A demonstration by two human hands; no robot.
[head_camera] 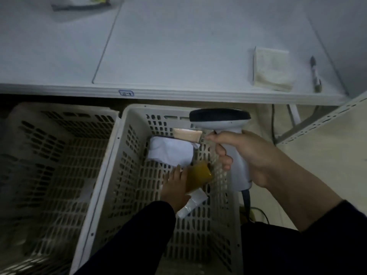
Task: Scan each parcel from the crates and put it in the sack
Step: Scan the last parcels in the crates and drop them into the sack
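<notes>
Parcels sit in the parcel crate, the landmark for everything below, and there is only the head view to go through.

Inside the parcel crate, against its far wall, a pinkish box lies on a white soft parcel. Nearer the middle of its floor are a yellow parcel and, touching it on the near side, a white tube. The left hand reaches down into the crate and lies against the yellow parcel, which looks tilted up. Motion blur hides whether the fingers have wrapped it, so I cannot tell if it is grasped or only touched. This looks like the pick for the next scan.

Above the crate's far corner, the right hand is clenched round the handle of the scanner, forefinger out by the trigger. Its head is aimed across the crate, probably so the parcel needs only a short lift into the beam (the cable trails down outside the crate).

Beside the parcel crate stands a second crate, too dim to read its contents. Beyond both runs a white table bearing a folded cloth and a pen, well apart from the work. No sack is in view, so the drop-off point cannot be placed.
</notes>
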